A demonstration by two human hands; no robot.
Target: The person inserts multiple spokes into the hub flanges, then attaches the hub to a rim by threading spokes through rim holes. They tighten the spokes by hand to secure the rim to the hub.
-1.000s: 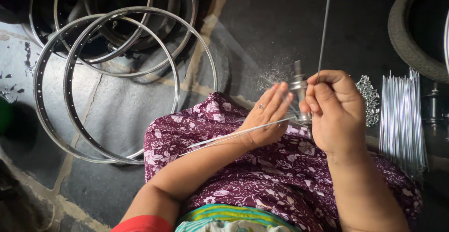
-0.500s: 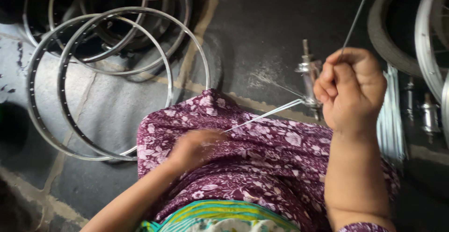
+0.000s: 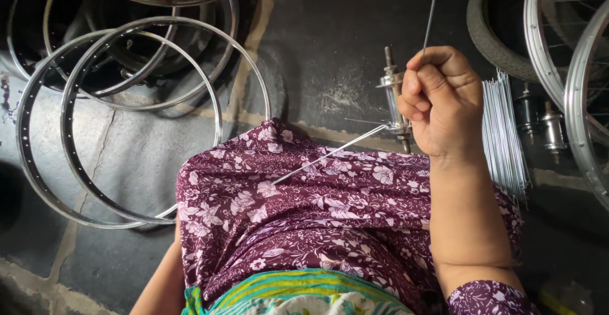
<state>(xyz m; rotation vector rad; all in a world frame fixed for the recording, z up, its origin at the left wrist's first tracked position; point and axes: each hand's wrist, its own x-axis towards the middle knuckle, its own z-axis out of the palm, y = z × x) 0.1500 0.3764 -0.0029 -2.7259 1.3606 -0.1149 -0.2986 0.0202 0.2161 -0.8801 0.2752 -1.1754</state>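
Right hand [image 3: 444, 102] fisted on upright spoke [image 3: 431, 10] beside hub [image 3: 394, 99]; second spoke [image 3: 327, 155] crosses lap; rims [image 3: 127, 118] on floor.

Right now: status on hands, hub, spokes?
Right hand fisted on a spoke, beside the wheel hub. Left hand out of view, forearm low at frame bottom. A second spoke hangs from the hub across the lap. Spoke bundle right; bare rims left.

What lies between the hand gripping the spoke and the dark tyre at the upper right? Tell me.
In the head view, a bundle of loose silver spokes lies on the floor between the right hand and the tyre, and beyond it two spare hubs stand under the tyre.
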